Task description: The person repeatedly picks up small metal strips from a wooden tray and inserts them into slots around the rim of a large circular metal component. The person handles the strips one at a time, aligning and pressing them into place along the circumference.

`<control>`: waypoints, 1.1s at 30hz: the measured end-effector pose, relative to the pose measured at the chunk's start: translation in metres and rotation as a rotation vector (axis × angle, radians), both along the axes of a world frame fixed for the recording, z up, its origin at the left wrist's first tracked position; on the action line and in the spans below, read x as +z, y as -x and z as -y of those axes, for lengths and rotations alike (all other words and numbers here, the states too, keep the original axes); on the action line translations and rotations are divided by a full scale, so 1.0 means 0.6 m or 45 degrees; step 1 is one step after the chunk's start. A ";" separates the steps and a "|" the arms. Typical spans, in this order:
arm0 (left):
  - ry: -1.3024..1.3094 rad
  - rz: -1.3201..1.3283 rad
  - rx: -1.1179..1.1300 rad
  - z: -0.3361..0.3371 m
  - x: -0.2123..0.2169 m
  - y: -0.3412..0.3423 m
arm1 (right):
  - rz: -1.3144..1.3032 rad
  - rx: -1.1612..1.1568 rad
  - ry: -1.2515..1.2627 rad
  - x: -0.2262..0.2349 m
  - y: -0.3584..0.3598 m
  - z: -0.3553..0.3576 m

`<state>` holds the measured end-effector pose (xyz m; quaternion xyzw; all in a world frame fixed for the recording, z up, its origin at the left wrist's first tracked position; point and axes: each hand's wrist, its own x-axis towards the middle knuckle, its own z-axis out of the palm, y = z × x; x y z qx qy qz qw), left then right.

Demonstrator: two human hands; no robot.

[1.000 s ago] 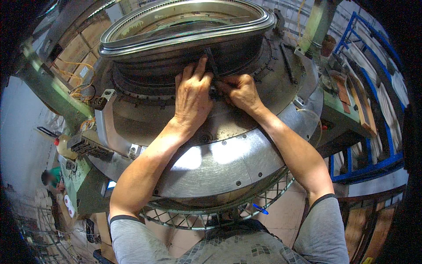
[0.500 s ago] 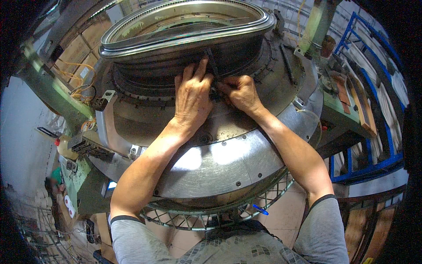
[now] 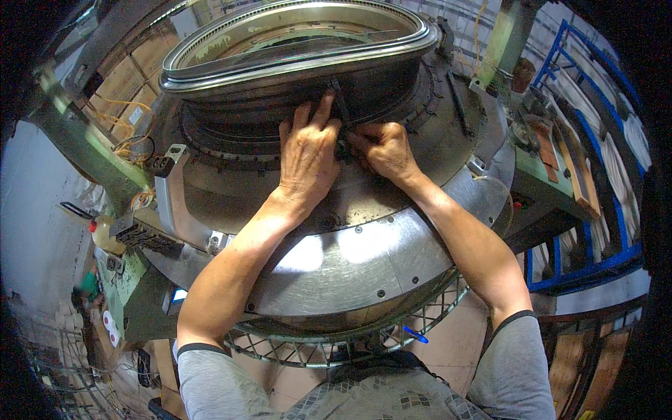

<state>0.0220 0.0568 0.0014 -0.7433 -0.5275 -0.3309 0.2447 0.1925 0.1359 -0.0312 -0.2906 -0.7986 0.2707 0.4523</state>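
Note:
A large round machine fills the middle, with a dark drum under a shiny metal ring. My left hand lies against the drum's near side, its fingers stretched upward and one fingertip by a narrow dark upright strip. Close beside it, my right hand is closed in a pinch at the strip's lower end. Whatever those fingers hold is too small and dark to make out. Below both hands lies a wide, worn metal plate.
A polished curved rim runs nearest me, above a lattice guard with a blue clip-like piece. A metal bracket rises at left, near a pale bottle. A dark bar lies on the plate; a blue rack stands right.
Both hands stay almost in place at the drum. The view has shifted very slightly; nothing is visibly taken up or let go.

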 end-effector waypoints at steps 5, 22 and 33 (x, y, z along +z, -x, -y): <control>0.025 0.006 0.001 -0.007 -0.002 0.003 | -0.010 0.008 0.019 0.002 0.001 0.003; 0.038 0.062 -0.051 -0.003 0.000 0.005 | 0.005 -0.013 0.097 0.007 0.001 0.010; 0.057 -0.007 -0.031 -0.003 0.005 0.006 | 0.037 -0.025 0.036 0.007 0.000 0.006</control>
